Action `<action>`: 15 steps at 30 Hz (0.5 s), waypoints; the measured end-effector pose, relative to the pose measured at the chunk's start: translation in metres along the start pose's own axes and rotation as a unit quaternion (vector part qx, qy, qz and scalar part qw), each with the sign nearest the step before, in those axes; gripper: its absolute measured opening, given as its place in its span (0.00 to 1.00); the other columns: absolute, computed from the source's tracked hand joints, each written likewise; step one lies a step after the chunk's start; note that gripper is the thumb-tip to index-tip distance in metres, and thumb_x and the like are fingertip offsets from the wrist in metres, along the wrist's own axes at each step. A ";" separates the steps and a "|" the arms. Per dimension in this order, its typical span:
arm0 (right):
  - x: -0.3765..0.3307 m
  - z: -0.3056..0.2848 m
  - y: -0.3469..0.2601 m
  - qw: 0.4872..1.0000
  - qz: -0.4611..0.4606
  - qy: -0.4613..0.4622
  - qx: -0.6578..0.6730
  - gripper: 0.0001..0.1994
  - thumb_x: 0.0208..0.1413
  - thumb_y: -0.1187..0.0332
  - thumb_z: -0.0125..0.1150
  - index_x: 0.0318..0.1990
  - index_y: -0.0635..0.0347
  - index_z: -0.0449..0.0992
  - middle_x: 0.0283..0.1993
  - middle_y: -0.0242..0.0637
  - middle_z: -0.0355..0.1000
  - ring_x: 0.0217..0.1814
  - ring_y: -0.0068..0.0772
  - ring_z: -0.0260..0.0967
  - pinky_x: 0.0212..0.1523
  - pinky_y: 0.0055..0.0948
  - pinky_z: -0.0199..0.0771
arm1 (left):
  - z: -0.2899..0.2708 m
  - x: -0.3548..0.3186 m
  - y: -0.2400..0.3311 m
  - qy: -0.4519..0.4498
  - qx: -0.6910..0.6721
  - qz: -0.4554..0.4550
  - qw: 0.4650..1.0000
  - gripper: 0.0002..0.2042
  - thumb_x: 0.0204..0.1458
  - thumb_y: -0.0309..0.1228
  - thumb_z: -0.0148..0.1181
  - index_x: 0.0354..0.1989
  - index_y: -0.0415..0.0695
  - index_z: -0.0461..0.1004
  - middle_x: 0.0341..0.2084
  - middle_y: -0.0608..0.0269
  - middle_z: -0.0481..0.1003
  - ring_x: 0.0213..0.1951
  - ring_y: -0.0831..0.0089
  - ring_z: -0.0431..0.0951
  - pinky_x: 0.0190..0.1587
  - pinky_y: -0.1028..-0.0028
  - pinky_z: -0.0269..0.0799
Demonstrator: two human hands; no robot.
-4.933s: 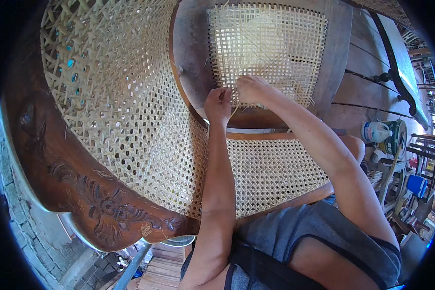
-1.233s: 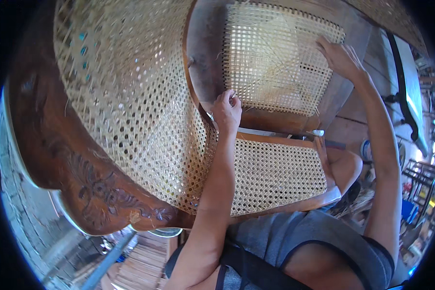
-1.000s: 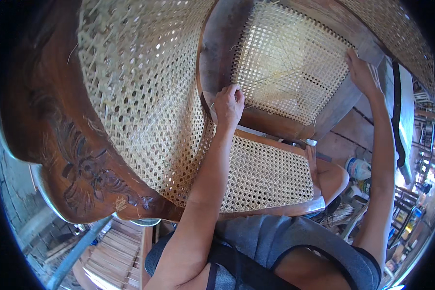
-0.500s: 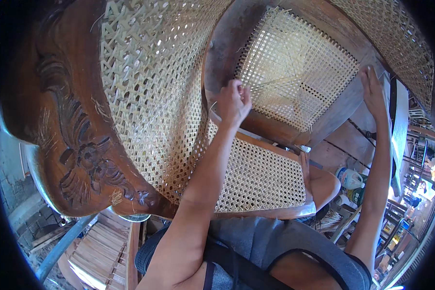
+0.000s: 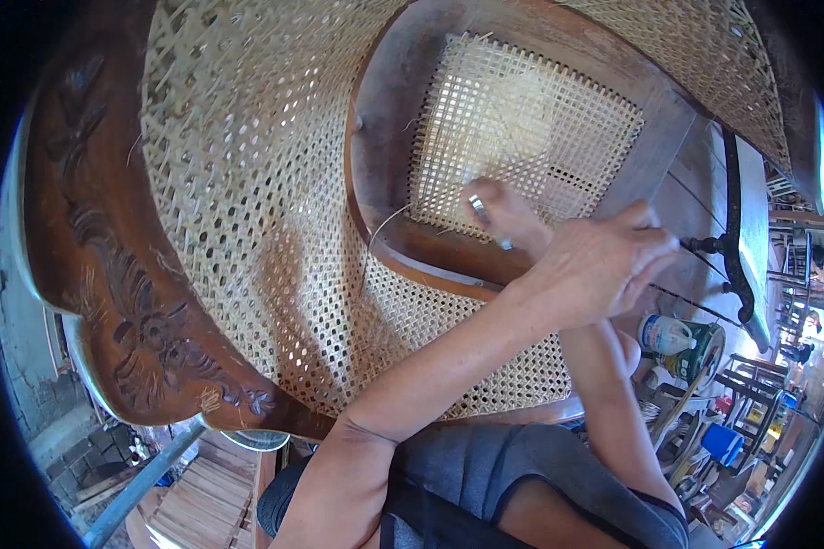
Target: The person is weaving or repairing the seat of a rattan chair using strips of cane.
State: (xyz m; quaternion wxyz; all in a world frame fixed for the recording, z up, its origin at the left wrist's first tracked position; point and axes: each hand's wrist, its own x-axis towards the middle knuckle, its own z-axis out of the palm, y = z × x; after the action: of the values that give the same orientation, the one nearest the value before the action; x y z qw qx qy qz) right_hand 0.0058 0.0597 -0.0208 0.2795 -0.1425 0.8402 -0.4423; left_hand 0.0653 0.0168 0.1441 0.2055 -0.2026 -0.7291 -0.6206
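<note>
The person's bare right hand [image 5: 502, 215] is bent inward with its fingers curled and blurred; it lies over the near part of the pale, square-gridded cane panel [image 5: 490, 110], and I cannot tell whether it pinches a strand or only brushes the weave. The main risk, as I judge it, is a snag: the right wrist passes beneath the bare left hand [image 5: 604, 265], so a pull by either could catch on the other and jerk the work. The left hand sits to the right, above the panel's near right corner, with its fingers loosely bent and apart from the weave; whether a thin strand runs between them does not show. Just left of the right hand, a slender, light-tan loose cane strand [image 5: 388, 220] curves from the panel's near left corner over the dark-brown, rounded wooden frame [image 5: 382, 146]; it could kink or hook on the frame's edge if drawn sideways, or split if tugged hard. Uneven pulling might also skew the narrow grid strips. Farther left spreads a broad, straw-coloured cane sheet [image 5: 238, 174], bordered by a reddish-brown, carved wooden rail [image 5: 156, 339], and its rough strip ends could catch a trailing strand.
</note>
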 end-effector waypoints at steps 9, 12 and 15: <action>-0.019 -0.029 -0.011 0.978 0.028 -0.019 -0.207 0.11 0.61 0.65 0.49 0.39 0.61 0.76 0.33 0.57 0.76 0.38 0.54 0.78 0.42 0.50 0.76 | -0.101 -0.096 -0.172 0.073 0.232 -0.296 0.924 0.10 0.57 0.36 0.60 0.42 0.48 0.82 0.37 0.55 0.80 0.39 0.59 0.81 0.42 0.68 0.75; -0.006 -0.016 -0.030 0.941 0.024 0.009 -0.338 0.10 0.58 0.68 0.51 0.37 0.64 0.77 0.37 0.57 0.77 0.42 0.57 0.77 0.43 0.52 0.75 | -0.099 -0.110 -0.194 0.089 0.203 -0.219 0.950 0.09 0.56 0.35 0.60 0.37 0.44 0.81 0.32 0.53 0.80 0.37 0.56 0.80 0.40 0.63 0.74; 0.008 -0.008 -0.048 0.911 0.067 -0.018 -0.406 0.10 0.54 0.71 0.53 0.34 0.68 0.78 0.37 0.57 0.77 0.43 0.57 0.77 0.45 0.50 0.77 | -0.096 -0.114 -0.200 0.125 0.152 -0.248 0.949 0.10 0.54 0.37 0.62 0.35 0.42 0.81 0.31 0.52 0.80 0.35 0.55 0.80 0.40 0.63 0.74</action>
State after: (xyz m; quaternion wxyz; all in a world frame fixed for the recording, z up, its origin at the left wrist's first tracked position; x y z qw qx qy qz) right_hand -0.0057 0.0339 0.0202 0.2413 -0.1952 0.9497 -0.0408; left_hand 0.0548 -0.1126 -0.0695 0.1629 0.0974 -0.8106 -0.5540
